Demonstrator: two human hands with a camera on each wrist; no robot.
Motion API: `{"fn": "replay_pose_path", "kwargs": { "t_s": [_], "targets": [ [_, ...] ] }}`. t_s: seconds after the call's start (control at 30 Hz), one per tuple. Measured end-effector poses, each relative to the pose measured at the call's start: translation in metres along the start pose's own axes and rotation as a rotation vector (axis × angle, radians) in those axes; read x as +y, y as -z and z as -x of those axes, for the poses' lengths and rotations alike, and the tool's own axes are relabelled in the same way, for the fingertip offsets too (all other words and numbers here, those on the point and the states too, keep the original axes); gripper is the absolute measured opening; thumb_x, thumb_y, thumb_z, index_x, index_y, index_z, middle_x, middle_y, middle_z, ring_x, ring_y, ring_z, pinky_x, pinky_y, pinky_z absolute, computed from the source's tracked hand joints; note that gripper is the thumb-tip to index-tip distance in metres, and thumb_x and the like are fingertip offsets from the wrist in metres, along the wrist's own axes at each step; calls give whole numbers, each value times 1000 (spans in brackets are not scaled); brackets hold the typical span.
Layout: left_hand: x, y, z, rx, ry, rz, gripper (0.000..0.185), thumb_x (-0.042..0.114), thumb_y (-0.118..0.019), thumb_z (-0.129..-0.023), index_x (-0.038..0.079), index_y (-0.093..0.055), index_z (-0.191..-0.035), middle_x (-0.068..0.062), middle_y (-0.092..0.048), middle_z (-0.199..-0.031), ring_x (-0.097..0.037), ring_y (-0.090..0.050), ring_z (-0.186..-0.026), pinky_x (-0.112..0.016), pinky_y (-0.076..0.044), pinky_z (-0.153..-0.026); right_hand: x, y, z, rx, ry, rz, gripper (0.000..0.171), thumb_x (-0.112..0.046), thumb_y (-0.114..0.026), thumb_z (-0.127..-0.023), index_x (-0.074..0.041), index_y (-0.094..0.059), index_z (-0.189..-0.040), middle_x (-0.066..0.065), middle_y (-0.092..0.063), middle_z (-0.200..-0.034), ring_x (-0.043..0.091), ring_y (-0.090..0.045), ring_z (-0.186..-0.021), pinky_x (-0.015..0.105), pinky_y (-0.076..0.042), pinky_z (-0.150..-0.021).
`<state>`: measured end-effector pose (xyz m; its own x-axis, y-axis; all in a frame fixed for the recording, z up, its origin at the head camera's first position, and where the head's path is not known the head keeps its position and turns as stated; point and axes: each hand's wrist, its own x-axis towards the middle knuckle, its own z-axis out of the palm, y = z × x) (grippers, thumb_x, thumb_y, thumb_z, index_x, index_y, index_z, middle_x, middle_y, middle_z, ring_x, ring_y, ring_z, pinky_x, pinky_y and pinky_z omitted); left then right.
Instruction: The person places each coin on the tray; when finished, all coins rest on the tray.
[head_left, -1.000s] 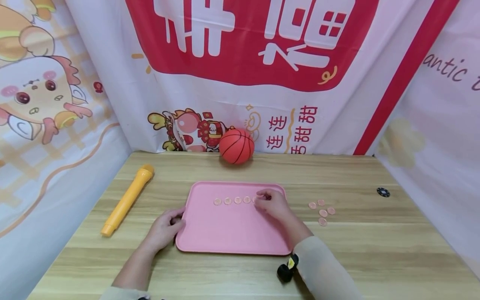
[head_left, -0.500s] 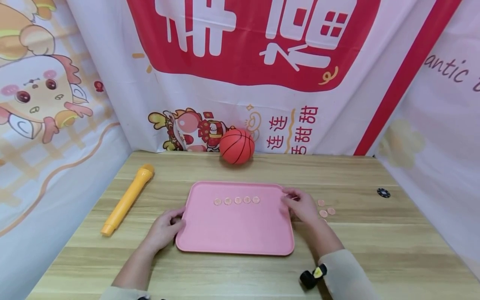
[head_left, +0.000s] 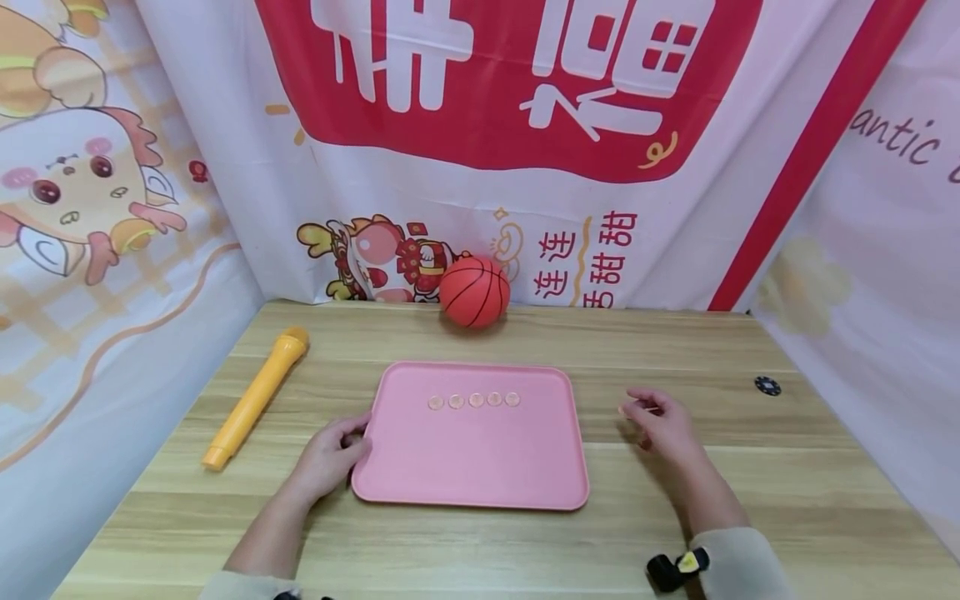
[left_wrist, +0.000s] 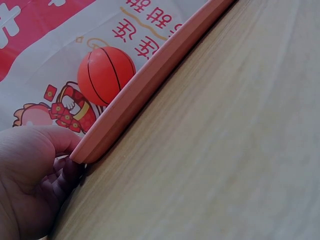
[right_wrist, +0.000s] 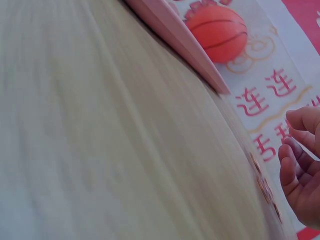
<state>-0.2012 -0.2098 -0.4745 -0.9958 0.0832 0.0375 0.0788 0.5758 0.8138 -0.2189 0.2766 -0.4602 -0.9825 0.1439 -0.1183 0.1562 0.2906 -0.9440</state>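
Your left hand (head_left: 327, 457) grips the pink tray (head_left: 465, 467) corner on the wooden table (head_left: 787, 483); right hand (head_left: 663, 423) loosely curled over the coins (right_wrist: 264, 186), grasp unclear. Printed banners (head_left: 480, 125) wall it in.

A makeshift recording booth rather than a lived-in room: printed cartoon banners (head_left: 480, 125) wall in a wooden table (head_left: 750, 483) on three sides, with toy props like a small basketball (head_left: 474, 291) at centre.

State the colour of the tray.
Pink: the tray shows best in the head view.
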Motion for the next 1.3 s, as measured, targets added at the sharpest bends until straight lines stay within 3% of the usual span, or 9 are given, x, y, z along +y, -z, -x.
{"fn": "replay_pose_path", "kwargs": {
  "t_s": [0.17,0.33,0.6,0.83,1.1,1.3],
  "targets": [
    [-1,0,-2,-2,-2,-3,46,8,-63,-91,-6,-54,-135,-18,-62,-112,-11,-54,-90,-20,-46,-78,6,16,3,1,-58,-80,51,-21,-60,-97,2,-43,-139,-4,-51,-92,6,-55,-70,28,-54,-65],
    [-1,0,-1,-4,1,9,46,8,-63,-91,-6,-54,-135,-18,-62,-112,-12,-55,-89,-20,-46,-77,13,33,3,31,-13,134,51,-27,-59,-98,1,-48,-138,-1,-54,-102,4,-53,-86,21,-51,-73],
    [1,1,-1,-2,1,1,46,8,-64,-91,-5,-55,-135,-18,-63,-111,-12,-55,-90,-20,-46,-78,21,46,3,72,49,339,51,-30,-64,-94,2,-54,-133,13,-63,-110,3,-53,-86,18,-47,-73],
    [0,0,-2,-1,-1,-5,46,8,-64,-91,-5,-55,-135,-17,-62,-110,-12,-54,-90,-21,-46,-78,26,49,3,78,51,473,53,-35,-66,-93,3,-58,-128,25,-64,-119,33,-59,-106,39,-45,-89],
    [2,1,1,-9,10,8,46,8,-65,-92,-6,-55,-134,-18,-62,-113,-15,-55,-92,-21,-46,-78,31,52,1,29,44,516,54,-40,-65,-93,3,-60,-126,26,-63,-122,39,-57,-113,50,-43,-96],
    [2,0,1,-5,10,6,45,8,-65,-92,-5,-55,-134,-17,-62,-111,-14,-55,-91,-21,-46,-78,28,53,-2,9,-27,507,54,-40,-64,-93,4,-60,-125,27,-61,-122,40,-55,-113,55,-40,-98]
  ]
}}
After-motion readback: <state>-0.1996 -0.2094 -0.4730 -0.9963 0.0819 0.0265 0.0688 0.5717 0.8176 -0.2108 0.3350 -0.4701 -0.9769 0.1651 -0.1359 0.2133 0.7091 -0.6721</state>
